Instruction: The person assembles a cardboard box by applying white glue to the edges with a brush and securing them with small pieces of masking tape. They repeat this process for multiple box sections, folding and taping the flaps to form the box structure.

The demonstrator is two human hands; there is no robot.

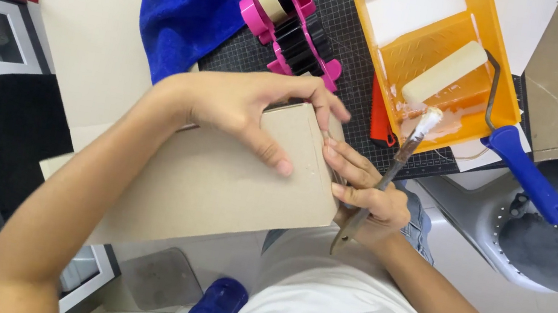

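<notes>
Orange plastic paint tray [496, 73], holding white foam roller [447, 71] with blue handle. Left hand [256, 110] spread wide, pressing flat beige cardboard sheet [213, 183] at its edge; right hand [371, 196] gripping thin clear-handled brush [402, 151] beside worktop [347, 31] edge.

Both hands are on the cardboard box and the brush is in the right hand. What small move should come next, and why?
Probably lift the brush and dip its tip into the tray. The right hand grips the brush while its fingers also press the box edge, and the left hand steadies the box from above. The bristles point at the tray, just short of it, so reloading looks the shortest move.
</notes>
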